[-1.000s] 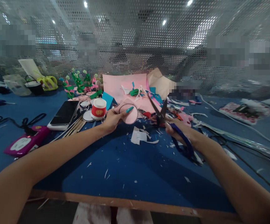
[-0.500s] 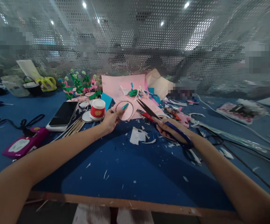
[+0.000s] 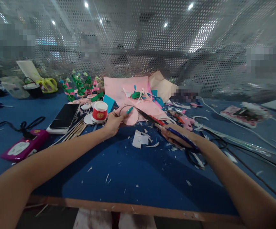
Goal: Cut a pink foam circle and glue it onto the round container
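My left hand (image 3: 115, 122) pinches a round pink paper disc (image 3: 131, 119) with a dark outline, the thumb lying across its face. My right hand (image 3: 173, 132) is closed round the blue handles of a pair of scissors (image 3: 151, 118). The dark blades point left, their tips at the disc's right edge; whether they touch it I cannot tell. Just left of my left hand stands a red and white paper cup (image 3: 100, 112), beside a white disc (image 3: 89, 119) with a dark rim. White paper scraps (image 3: 141, 139) lie on the table below the disc.
Pink sheets (image 3: 125, 86) and coloured cuttings lie behind my hands. To the left are a phone (image 3: 65, 116), wooden sticks (image 3: 75, 130), a purple device (image 3: 24, 146) and green-and-pink paper plants (image 3: 80, 86). A pink glue gun (image 3: 187, 122) and cables lie right.
The disc in my left hand has shifted slightly right and down. The scissors have tilted flatter, and their tips have come to the disc's edge.
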A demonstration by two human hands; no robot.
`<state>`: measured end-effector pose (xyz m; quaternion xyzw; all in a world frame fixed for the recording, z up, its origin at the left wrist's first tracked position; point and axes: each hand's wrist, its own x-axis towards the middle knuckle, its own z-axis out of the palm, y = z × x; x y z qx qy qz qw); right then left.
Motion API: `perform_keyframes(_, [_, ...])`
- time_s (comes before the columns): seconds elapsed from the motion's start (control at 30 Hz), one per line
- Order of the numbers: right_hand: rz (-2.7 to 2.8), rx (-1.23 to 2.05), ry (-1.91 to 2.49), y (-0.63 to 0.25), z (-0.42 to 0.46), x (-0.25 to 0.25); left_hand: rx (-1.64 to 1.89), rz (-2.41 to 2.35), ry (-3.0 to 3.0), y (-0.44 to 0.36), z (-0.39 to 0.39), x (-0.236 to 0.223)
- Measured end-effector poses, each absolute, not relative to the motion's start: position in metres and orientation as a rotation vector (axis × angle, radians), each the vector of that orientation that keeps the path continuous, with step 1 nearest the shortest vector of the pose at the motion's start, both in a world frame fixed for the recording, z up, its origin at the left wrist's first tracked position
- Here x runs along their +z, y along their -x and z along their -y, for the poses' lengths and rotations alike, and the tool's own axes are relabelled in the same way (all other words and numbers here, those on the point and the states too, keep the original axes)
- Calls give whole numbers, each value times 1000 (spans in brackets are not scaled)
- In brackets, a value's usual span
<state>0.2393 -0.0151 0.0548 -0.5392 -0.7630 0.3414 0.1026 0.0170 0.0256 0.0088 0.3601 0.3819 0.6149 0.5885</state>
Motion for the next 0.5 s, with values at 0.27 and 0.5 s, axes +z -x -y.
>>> perform_keyframes(0.27, [2350, 861, 1544, -245, 8, 45, 1412, -879, -927, -19, -27, 5])
perform_keyframes(0.5, [2310, 937, 1508, -250, 1, 37, 1397, -804, -923, -18, -27, 4])
